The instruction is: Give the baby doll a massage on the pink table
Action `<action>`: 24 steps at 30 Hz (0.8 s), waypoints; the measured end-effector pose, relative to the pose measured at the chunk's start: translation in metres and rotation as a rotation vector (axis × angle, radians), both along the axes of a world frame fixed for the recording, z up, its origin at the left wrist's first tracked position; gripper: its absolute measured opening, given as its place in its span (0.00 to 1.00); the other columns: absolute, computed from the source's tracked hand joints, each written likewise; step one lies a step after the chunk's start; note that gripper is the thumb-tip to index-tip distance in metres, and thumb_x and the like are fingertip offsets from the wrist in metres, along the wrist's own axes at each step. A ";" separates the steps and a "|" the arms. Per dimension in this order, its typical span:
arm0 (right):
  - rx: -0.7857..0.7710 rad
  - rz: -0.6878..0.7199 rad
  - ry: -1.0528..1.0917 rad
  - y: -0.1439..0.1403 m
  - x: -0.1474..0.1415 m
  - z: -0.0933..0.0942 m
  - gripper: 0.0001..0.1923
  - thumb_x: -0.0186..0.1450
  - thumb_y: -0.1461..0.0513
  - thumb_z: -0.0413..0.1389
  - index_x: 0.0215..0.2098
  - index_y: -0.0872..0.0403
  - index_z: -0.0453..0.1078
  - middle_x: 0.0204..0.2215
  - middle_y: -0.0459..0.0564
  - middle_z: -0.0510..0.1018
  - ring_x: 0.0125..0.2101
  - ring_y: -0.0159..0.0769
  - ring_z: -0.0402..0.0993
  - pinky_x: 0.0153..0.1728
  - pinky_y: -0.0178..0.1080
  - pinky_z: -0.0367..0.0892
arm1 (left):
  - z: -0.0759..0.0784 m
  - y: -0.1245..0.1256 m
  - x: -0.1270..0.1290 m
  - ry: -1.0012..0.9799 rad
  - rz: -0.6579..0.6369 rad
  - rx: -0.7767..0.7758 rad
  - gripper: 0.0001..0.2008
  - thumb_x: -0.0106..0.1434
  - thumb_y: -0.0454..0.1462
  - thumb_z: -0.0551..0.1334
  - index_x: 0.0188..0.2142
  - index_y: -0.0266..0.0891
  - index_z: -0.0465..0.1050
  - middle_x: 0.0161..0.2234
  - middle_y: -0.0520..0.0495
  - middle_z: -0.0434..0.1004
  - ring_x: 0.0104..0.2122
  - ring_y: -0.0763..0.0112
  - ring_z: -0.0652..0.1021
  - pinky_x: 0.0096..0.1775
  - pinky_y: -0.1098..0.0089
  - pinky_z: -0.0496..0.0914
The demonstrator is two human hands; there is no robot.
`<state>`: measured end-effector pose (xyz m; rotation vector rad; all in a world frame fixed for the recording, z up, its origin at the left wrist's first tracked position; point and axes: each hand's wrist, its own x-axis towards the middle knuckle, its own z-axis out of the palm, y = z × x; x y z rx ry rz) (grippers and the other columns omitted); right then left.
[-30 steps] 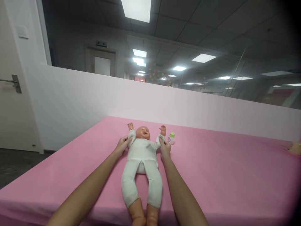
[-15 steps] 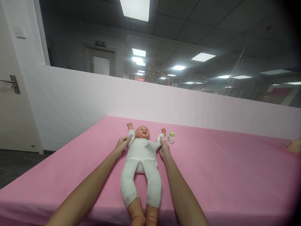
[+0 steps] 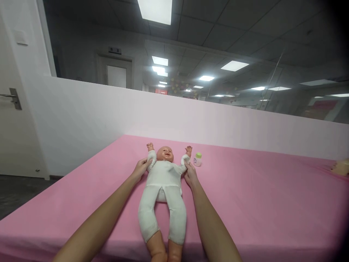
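A baby doll (image 3: 163,180) with a white cloth body lies on its back, its head toward the wall and its feet toward me. Both its arms are bent upward beside the head. My left hand (image 3: 141,169) is closed around the doll's arm on the left side. Around the arm on the right side, my right hand (image 3: 191,173) is closed too, thumb on top. Just beyond that hand stands a small clear bottle (image 3: 197,160) with a green cap, apart from the doll.
The doll rests on a pink-covered table (image 3: 253,203). Another doll's foot or hand (image 3: 340,168), cut off by the frame, lies at the right edge. A low white wall (image 3: 191,120) with glass above backs the table. A door (image 3: 16,138) stands at left.
The doll's hand on the right side has tipped slightly inward toward its head. My hands keep their hold; the view has shifted very slightly.
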<state>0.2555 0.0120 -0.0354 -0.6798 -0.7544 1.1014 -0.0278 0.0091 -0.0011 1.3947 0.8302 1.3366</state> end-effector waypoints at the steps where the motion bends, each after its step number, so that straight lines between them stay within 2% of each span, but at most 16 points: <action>1: 0.001 -0.005 0.004 -0.001 -0.001 0.001 0.20 0.50 0.56 0.72 0.39 0.54 0.78 0.34 0.49 0.84 0.36 0.41 0.80 0.38 0.41 0.75 | 0.000 0.000 0.000 0.003 0.000 0.000 0.26 0.55 0.56 0.71 0.40 0.36 0.80 0.38 0.41 0.83 0.36 0.61 0.79 0.38 0.66 0.71; 6: 0.101 0.015 -0.052 -0.006 -0.003 0.004 0.18 0.52 0.57 0.70 0.40 0.54 0.79 0.40 0.52 0.84 0.43 0.44 0.80 0.45 0.43 0.75 | 0.001 -0.001 0.000 0.021 0.001 0.013 0.25 0.55 0.56 0.71 0.39 0.37 0.80 0.37 0.42 0.83 0.36 0.61 0.79 0.37 0.67 0.71; 9: 0.044 -0.007 -0.019 -0.005 -0.003 0.003 0.18 0.51 0.57 0.70 0.38 0.53 0.78 0.35 0.49 0.84 0.39 0.42 0.80 0.41 0.42 0.75 | 0.000 -0.001 0.000 0.033 0.004 0.024 0.26 0.54 0.57 0.71 0.40 0.37 0.81 0.38 0.42 0.83 0.36 0.61 0.80 0.38 0.67 0.71; 12: 0.012 -0.037 0.003 -0.002 -0.002 0.002 0.21 0.49 0.58 0.70 0.41 0.51 0.76 0.34 0.46 0.83 0.35 0.39 0.79 0.38 0.40 0.75 | -0.001 -0.001 0.000 0.044 0.020 0.025 0.26 0.55 0.57 0.70 0.40 0.36 0.80 0.38 0.41 0.83 0.36 0.61 0.79 0.37 0.67 0.71; 24: 0.002 -0.105 0.016 0.003 -0.002 0.001 0.19 0.48 0.58 0.69 0.37 0.51 0.74 0.31 0.44 0.81 0.32 0.35 0.77 0.36 0.37 0.73 | -0.001 0.000 0.000 0.059 0.040 0.021 0.26 0.54 0.58 0.71 0.37 0.37 0.79 0.35 0.43 0.82 0.34 0.63 0.78 0.34 0.69 0.69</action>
